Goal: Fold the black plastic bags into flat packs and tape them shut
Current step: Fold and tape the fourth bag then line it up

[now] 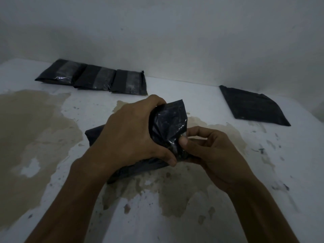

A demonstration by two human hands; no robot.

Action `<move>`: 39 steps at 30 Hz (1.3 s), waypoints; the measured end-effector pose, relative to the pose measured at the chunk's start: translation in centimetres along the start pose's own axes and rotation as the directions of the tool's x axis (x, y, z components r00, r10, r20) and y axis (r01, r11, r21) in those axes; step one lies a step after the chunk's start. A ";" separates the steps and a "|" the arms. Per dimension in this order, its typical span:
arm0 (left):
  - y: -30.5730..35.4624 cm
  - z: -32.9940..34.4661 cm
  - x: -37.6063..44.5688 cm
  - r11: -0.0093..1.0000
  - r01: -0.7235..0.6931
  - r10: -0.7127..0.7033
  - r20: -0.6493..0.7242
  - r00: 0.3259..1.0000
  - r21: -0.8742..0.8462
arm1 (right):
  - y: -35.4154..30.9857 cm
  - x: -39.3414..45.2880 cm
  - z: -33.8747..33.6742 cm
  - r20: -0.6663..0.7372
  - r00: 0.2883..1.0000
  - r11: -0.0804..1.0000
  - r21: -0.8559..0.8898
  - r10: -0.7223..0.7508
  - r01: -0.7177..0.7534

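We are clamping the folded, glossy black plastic bag under our left hand; our right hand is pinching clear tape just beside that grip, best smoothed flat, unwrinkled.

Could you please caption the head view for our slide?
Both hands, left hand and right hand, grip a black bag; three taped packs wait behind.

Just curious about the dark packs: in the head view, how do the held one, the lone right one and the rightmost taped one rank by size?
1. Held pack, though nearest.
2. Lone pack.
3. Rightmost taped pack.
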State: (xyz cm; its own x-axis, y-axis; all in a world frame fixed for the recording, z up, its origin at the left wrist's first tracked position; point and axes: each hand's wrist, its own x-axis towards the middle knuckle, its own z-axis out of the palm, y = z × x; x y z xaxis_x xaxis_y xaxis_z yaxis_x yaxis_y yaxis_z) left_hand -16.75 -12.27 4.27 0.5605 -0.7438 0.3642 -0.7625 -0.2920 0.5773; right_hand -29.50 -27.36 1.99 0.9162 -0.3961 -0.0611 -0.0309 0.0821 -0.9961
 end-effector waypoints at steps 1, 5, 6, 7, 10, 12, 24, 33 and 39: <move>0.0 0.1 0.0 1.000 -0.003 0.003 0.004 1.000 0.015 | 0.2 0.0 0.0 -0.016 1.000 1.000 -0.016 -0.026 0.026; -0.2 0.5 0.1 0.999 -0.003 0.004 -0.005 1.000 0.040 | 0.4 0.1 0.3 -0.095 0.984 0.988 -0.058 -0.150 0.144; -0.3 0.5 0.0 0.999 0.007 -0.007 -0.015 1.000 0.041 | 0.4 0.2 0.3 -0.118 0.978 0.985 -0.058 -0.170 0.164; -0.5 0.4 -0.1 0.999 0.023 -0.023 -0.027 0.999 0.036 | 0.3 0.2 0.2 -0.144 0.972 0.982 -0.054 -0.185 0.179; -1.3 -0.1 -0.4 0.999 0.040 -0.038 -0.118 0.992 0.016 | 0.2 0.4 -0.5 -0.242 0.947 0.978 -0.041 -0.210 0.207; -1.8 -0.5 -0.5 1.000 0.022 -0.018 -0.238 0.971 0.017 | 0.2 0.6 -1.2 -0.313 0.928 0.978 -0.018 -0.202 0.207; -0.8 0.6 -0.5 0.394 0.259 -0.674 -0.085 0.734 -0.882 | 1.9 1.6 -2.0 -0.699 0.710 0.979 0.076 -0.082 0.187; 2.4 4.4 -1.0 0.073 0.162 -0.543 0.097 0.834 -0.984 | 2.9 1.6 0.0 -0.645 0.763 0.988 0.079 -0.053 0.135; 0.5 3.1 -0.9 0.191 0.072 -0.627 -0.065 0.776 -0.979 | 2.9 1.3 0.4 -0.407 0.913 0.999 -0.001 0.043 -0.047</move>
State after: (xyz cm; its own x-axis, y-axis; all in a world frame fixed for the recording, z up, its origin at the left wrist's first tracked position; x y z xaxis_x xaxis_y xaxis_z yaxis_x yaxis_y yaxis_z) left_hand -18.64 -13.64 2.03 0.9344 -0.3548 -0.0316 0.2110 0.4797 0.8517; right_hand -28.21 -27.24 -0.94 0.6724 -0.7297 -0.1241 -0.0743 0.1002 -0.9922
